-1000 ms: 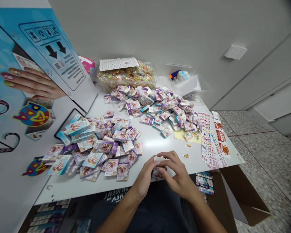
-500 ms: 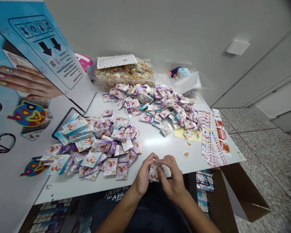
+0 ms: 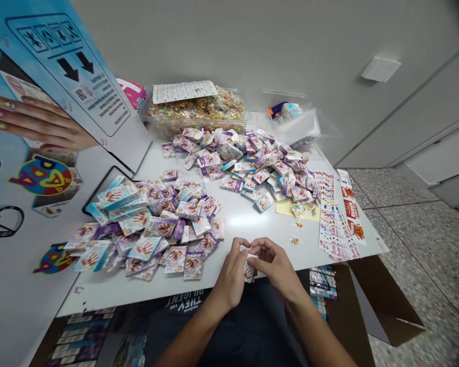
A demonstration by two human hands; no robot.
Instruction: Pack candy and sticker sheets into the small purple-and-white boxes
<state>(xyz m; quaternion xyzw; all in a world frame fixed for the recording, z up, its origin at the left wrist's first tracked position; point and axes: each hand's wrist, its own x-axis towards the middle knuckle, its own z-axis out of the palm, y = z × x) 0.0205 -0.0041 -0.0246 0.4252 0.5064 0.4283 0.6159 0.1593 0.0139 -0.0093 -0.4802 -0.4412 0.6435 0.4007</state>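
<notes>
One small white-and-blue cardboard box with a printed hand picture (image 3: 248, 272) is held between both hands, at the near edge of the white flat-topped table (image 3: 248, 206). Grip: box is clasped along its side by the left hand (image 3: 230, 278); upper part is pinched by the right hand (image 3: 273, 265), thumb on the printed face. Box is partly covered by fingers; whether its top flap is closed can't be told. Just beyond the right hand, two small clear packets with coloured pieces (image 3: 294, 240) are laid out, well apart from the yellow paper sheet (image 3: 285, 207). Printed sticker strips (image 3: 331, 224) are fanned out to the right. A heap of purple, blue and white boxes (image 3: 176, 219) is piled left; a second heap (image 3: 248, 160) is spread farther back, before the clear plastic bin (image 3: 202, 125).
</notes>
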